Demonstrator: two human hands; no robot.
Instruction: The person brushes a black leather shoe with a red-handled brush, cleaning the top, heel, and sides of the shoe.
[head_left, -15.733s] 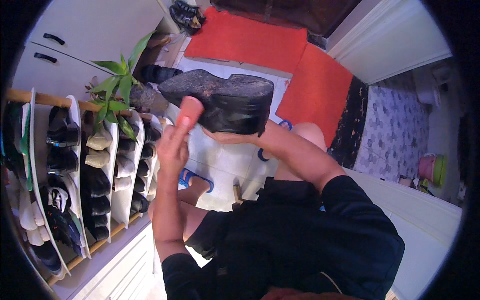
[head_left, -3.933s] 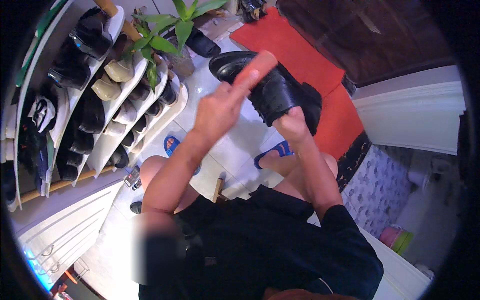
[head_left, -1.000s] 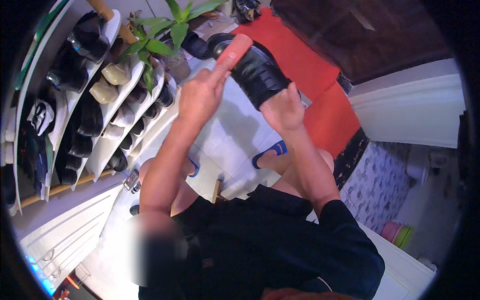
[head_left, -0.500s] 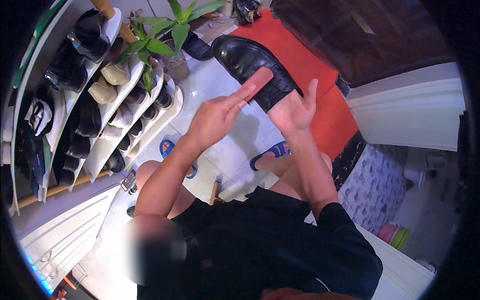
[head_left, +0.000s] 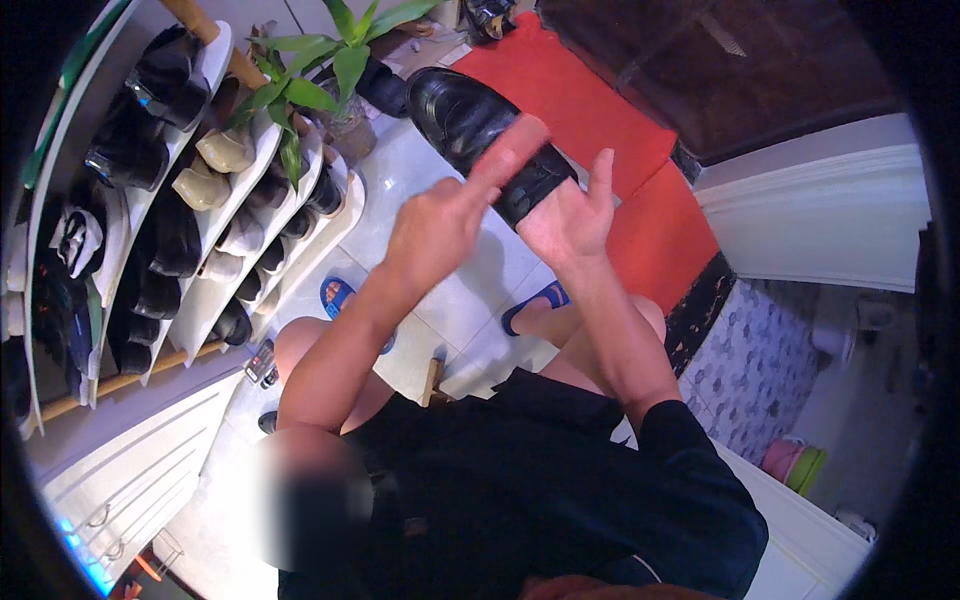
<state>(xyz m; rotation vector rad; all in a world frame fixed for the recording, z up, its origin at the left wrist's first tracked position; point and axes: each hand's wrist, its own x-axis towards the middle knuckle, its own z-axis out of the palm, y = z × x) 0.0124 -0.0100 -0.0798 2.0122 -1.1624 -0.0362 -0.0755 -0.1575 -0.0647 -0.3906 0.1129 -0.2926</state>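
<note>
A black leather shoe (head_left: 452,112) is held up in front of me, toe pointing to the far left. My right hand (head_left: 565,222) has its fingers inside the shoe's opening, where they are hidden, and its thumb sticks out to the side. Held in my left hand (head_left: 435,228) is a reddish-backed shoe brush (head_left: 512,150), laid across the upper of the shoe. The brush and left fingers are a little blurred, and the bristles are mostly hidden under the back.
A white shoe rack (head_left: 275,205) with several pairs stands at left, beside a potted plant (head_left: 345,65). A red mat (head_left: 640,150) lies beyond the shoe, before a dark door (head_left: 740,60). Blue slippers (head_left: 337,292) are on my feet. A small wooden piece (head_left: 434,378) sits between my legs.
The shoe and my right hand have shifted slightly left. The brush has moved with them, staying across the upper, and my left hand's wrist has turned a little.
</note>
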